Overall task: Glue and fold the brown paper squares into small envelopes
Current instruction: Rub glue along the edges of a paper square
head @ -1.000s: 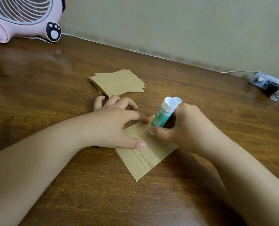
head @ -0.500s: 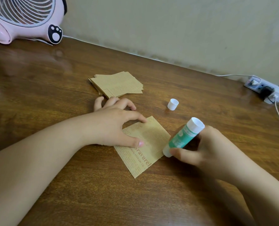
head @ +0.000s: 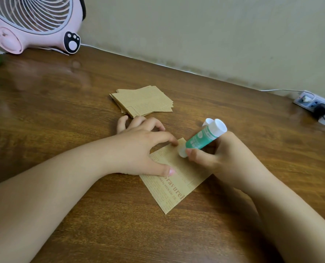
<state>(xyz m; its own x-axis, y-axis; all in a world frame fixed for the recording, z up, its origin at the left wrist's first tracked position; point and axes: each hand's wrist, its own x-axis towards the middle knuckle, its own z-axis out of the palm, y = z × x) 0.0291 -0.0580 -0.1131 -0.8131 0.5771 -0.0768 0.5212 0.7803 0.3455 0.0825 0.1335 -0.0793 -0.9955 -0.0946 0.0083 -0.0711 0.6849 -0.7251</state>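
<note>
My right hand (head: 224, 158) is curled round the glue stick (head: 201, 138), thumb along its lower side, with the glue end down on the paper square (head: 178, 183) near that square's far corner. I hold it slanted, not upright, I judge so the tip can drag flat along an edge; its long axis runs from the tip by my left forefinger up and away to the right, the white base being the high end.

My left hand (head: 139, 149) lies spread on the paper, forefinger and thumb pressed flat to it and the other fingers loosely bent onto the table (head: 63, 120) beyond. It grips nothing. It is there, I take it, to pin the sheet so the stick cannot slide or wrinkle it. The forefinger tip sits just beside the glue tip, close enough to get smeared.

The square lies flat between and under both hands, turned like a diamond: one corner points toward me, the opposite one toward the tip. Its printed lines run diagonally, toward me and to the right.

Just behind the stick's high end a white cap (head: 208, 122) peeks out on the table. Beyond my left fingers, almost touching them, sits the stack (head: 142, 101) of further squares, loosely fanned. Far off to the left stands a pink fan (head: 34, 21); far right, a power strip (head: 317, 105) by the wall.

I judge this the gluing step, folding not yet begun.
</note>
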